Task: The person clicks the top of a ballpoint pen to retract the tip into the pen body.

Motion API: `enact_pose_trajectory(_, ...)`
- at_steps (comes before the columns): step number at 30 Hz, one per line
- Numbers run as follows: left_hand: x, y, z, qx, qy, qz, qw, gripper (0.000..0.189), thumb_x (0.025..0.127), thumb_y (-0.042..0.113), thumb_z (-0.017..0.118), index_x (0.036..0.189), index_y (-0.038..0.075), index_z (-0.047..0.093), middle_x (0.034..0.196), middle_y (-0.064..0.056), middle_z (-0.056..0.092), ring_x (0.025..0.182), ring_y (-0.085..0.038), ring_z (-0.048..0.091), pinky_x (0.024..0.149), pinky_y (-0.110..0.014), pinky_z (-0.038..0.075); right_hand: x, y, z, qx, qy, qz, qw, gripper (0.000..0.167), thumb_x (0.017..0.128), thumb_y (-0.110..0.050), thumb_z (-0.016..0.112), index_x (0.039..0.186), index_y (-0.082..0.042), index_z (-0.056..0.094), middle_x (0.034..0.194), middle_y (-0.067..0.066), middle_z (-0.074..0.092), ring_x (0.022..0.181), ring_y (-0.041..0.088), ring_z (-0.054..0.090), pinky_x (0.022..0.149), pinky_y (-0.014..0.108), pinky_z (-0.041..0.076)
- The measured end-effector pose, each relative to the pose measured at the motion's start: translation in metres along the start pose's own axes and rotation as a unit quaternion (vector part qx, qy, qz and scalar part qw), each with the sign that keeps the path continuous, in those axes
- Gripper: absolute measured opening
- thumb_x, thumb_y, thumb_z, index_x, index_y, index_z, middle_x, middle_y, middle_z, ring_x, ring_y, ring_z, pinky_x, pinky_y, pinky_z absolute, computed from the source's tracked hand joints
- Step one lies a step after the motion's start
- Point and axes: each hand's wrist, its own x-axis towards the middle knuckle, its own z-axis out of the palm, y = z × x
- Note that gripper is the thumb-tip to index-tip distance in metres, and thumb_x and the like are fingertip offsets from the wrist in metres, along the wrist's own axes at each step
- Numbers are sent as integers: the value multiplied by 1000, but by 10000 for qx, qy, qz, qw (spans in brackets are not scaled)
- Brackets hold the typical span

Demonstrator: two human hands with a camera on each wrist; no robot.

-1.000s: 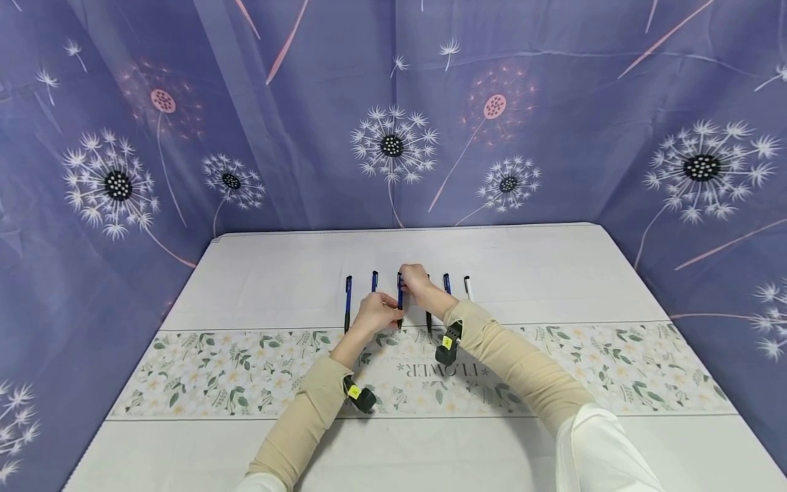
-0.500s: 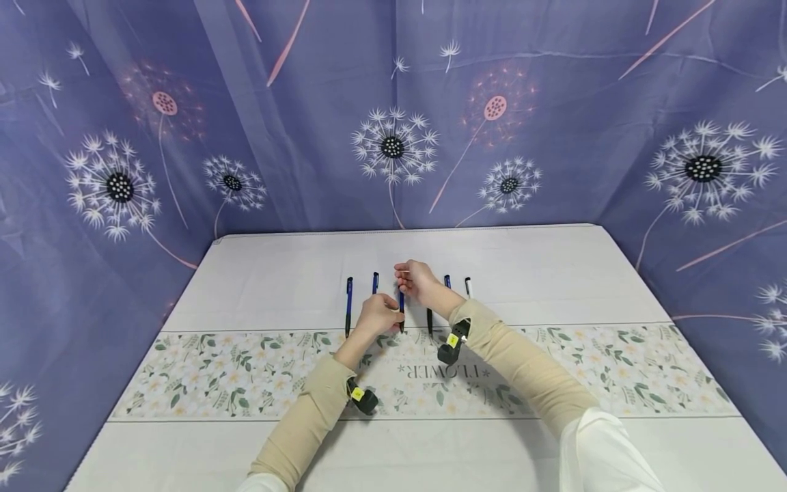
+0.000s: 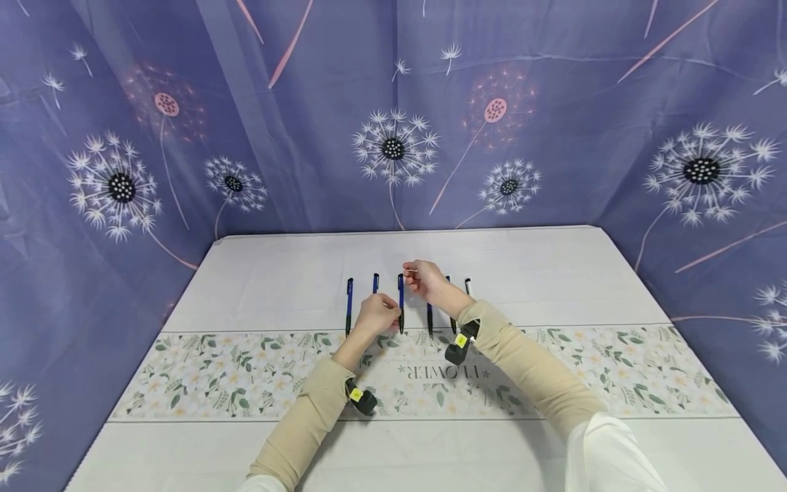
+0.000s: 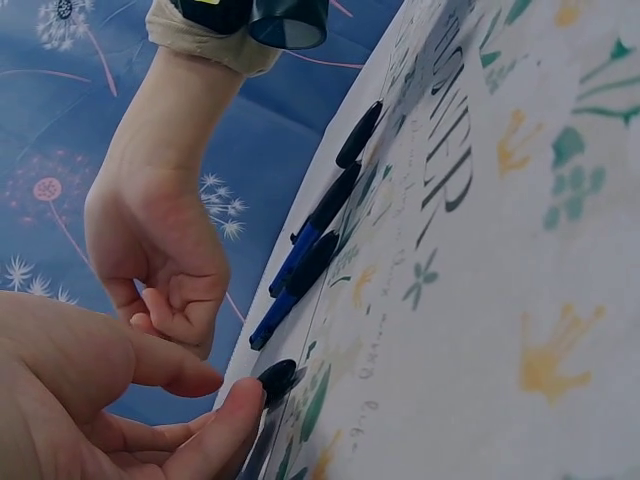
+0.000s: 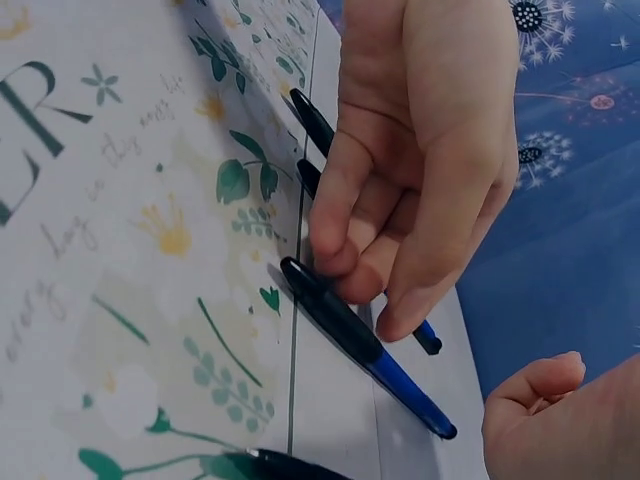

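Note:
My left hand (image 3: 376, 314) pinches the black lower end of a blue and black pen (image 3: 401, 290) lying on the table. In the left wrist view, its thumb and index finger meet at the dark grip (image 4: 277, 379); in the right wrist view, the left hand (image 5: 425, 150) hides most of that pen. Beside the pen's far end, my right hand (image 3: 427, 280) hovers with loosely bent fingers and nothing in them. Its thumb shows at the lower right of the right wrist view. Another blue and black pen (image 5: 365, 350) lies to the right.
Two blue pens lie to the left, the outermost pen (image 3: 349, 304) and a partly covered pen (image 3: 376, 283). On the right, a pen (image 3: 453, 324) and a white pen (image 3: 468, 285) are partly hidden by the right arm. A floral band (image 3: 246, 372) crosses the white tabletop.
My right hand has let go of the middle pen's far end and shifted slightly right, uncovering it. My left hand has stayed at the pen's near end.

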Motion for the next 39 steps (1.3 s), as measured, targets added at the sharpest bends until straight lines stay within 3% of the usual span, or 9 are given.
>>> enact_pose_trajectory(6, 1, -1, 1, -140, 102, 156, 9997, 18, 94, 7, 54, 104, -4, 64, 81, -13, 66, 62, -15, 65, 60, -24, 59, 2, 0, -6, -86, -34, 22, 10000, 36, 103, -10, 35, 135, 4, 40, 68, -3, 50, 54, 4, 39, 45, 14, 28)
enact_pose_trajectory(16, 3, 1, 3, -561, -263, 547, 9966, 23, 97, 11, 55, 111, -4, 64, 89, -20, 69, 67, -16, 66, 62, -25, 59, 2, -1, -14, -267, 163, -140, 9994, 43, 103, -10, 37, 143, 4, 33, 71, -4, 50, 55, 3, 42, 47, 13, 32)
enact_pose_trajectory(25, 4, 4, 8, -664, -641, 632, 9937, 23, 97, 10, 53, 110, -5, 64, 93, -21, 68, 71, -16, 66, 69, -28, 60, 4, -3, -25, -702, 464, -230, 9962, 45, 101, -9, 38, 144, 4, 35, 79, -2, 52, 58, 4, 46, 50, 13, 37)
enact_pose_trajectory(30, 4, 6, 10, -589, -663, 639, 9940, 22, 97, 10, 54, 109, -5, 65, 91, -19, 69, 70, -15, 66, 69, -28, 61, 7, -2, -29, -960, 472, -146, 9942, 44, 101, -7, 38, 142, 6, 37, 81, 0, 52, 62, 5, 49, 54, 13, 41)
enact_pose_trajectory(33, 4, 6, 10, -528, -690, 660, 9940, 22, 97, 9, 54, 109, -5, 65, 90, -17, 69, 71, -16, 67, 70, -28, 61, 7, -1, -30, -1147, 538, -153, 9918, 44, 101, -8, 38, 143, 5, 38, 89, 3, 53, 68, 7, 51, 57, 14, 43)
enact_pose_trajectory(39, 1, 8, 11, -250, -889, 818, 9924, 22, 95, 10, 56, 110, -4, 65, 94, -19, 69, 77, -24, 71, 71, -29, 61, 5, 1, -33, -1775, 673, -440, 9808, 45, 101, -12, 36, 145, 3, 37, 119, 14, 49, 87, 14, 50, 73, 20, 47)
